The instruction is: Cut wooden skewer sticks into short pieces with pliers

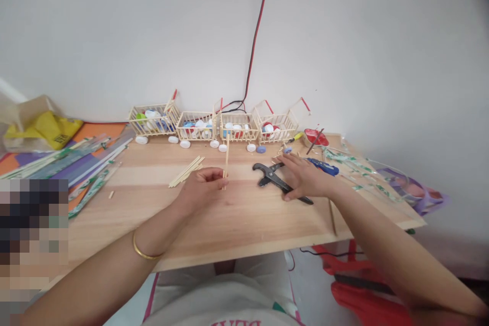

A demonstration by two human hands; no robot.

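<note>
My left hand (202, 186) is closed in a pinch on a thin wooden stick (226, 159) that stands nearly upright on the wooden board (237, 219). My right hand (303, 178) lies over black pliers (269, 175) on the board, fingers stretched across their handles. A small bundle of loose wooden sticks (187, 170) lies just left of my left hand. A gold bangle sits on my left wrist.
Several small stick-built carts (214, 125) filled with bottle caps line the wall. A red dish (316, 137), a blue tool (324, 165) and plastic wrappers (355, 168) lie at the right. Long strips and coloured sheets (76, 163) lie left. A red cable (255, 35) hangs down the wall.
</note>
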